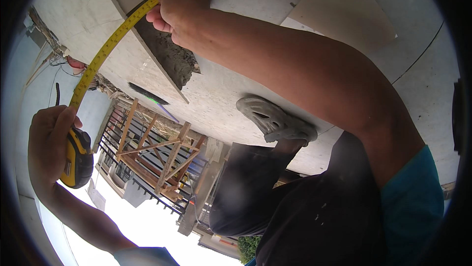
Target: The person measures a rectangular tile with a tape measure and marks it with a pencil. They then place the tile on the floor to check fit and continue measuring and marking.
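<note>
My left hand (45,140) is closed round the yellow and black case of a tape measure (78,162) at the left. From the case the yellow tape blade (104,50) runs up and right in a slight bow to my right hand (184,11). The right hand's fingers are curled against the floor, pinching the blade near its end; the very tip is partly hidden. Beneath that hand lies a gap of rough grey mortar (172,57) between pale tiles. A long pale tile (115,30) borders the gap on the left, its edge passing under the blade.
A loose square beige tile (339,13) lies at the upper right. My grey shoe (275,118) rests on the floor below my right forearm. A dark-bristled brush (147,92) lies farther left. Beyond stand a wooden trestle (167,155) and black railings (142,187).
</note>
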A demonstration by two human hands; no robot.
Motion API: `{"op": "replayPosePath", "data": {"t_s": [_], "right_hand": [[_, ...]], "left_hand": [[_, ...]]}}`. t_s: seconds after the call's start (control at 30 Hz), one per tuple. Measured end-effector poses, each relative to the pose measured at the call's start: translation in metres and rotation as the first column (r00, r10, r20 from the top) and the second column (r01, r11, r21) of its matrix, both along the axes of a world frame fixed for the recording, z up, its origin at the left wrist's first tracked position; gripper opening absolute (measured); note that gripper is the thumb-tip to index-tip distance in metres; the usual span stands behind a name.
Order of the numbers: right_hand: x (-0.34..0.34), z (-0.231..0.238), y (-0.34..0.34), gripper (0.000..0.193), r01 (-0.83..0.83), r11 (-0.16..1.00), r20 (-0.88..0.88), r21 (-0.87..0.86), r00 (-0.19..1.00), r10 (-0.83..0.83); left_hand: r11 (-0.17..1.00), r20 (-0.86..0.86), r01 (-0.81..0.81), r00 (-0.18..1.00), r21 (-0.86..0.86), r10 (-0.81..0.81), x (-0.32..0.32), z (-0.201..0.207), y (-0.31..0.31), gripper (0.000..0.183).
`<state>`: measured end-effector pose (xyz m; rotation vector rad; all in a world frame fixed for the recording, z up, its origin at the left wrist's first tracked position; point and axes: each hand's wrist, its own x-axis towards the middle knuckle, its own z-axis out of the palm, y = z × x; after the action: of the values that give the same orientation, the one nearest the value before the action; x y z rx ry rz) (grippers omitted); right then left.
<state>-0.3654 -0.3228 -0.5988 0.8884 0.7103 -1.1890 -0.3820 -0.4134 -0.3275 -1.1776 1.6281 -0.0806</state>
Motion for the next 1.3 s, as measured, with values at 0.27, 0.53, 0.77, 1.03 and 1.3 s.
{"op": "replayPosePath", "data": {"t_s": [0.27, 0.53, 0.77, 1.03, 1.3], "right_hand": [[-0.002, -0.002, -0.001, 0.022, 0.011, 1.0, 0.03, 0.001, 0.999, -0.011], [0.004, -0.006, 0.0, 0.021, 0.097, 0.995, 0.028, -0.025, 0.995, -0.096], [0.0, -0.004, 0.002, 0.02, 0.08, 0.996, 0.048, -0.036, 0.996, -0.078], [-0.001, -0.004, 0.001, 0.022, 0.077, 0.997, 0.049, -0.032, 0.996, -0.075], [-0.005, -0.004, 0.001, 0.024, 0.02, 0.999, 0.088, -0.025, 0.996, -0.018]], "left_hand": [[0.999, -0.031, -0.008, 0.999, -0.038, 0.007, 0.002, -0.003, 0.001, 0.039], [1.0, 0.005, 0.024, 1.0, 0.016, -0.024, 0.0, -0.004, -0.003, 0.038], [0.998, 0.048, 0.069, 0.996, 0.004, -0.069, -0.005, -0.005, 0.005, 0.039], [0.997, 0.045, 0.074, 0.996, 0.001, -0.074, -0.011, -0.007, 0.007, 0.039], [0.998, -0.007, -0.055, 0.998, -0.036, 0.055, -0.01, -0.009, 0.007, 0.038]]}}
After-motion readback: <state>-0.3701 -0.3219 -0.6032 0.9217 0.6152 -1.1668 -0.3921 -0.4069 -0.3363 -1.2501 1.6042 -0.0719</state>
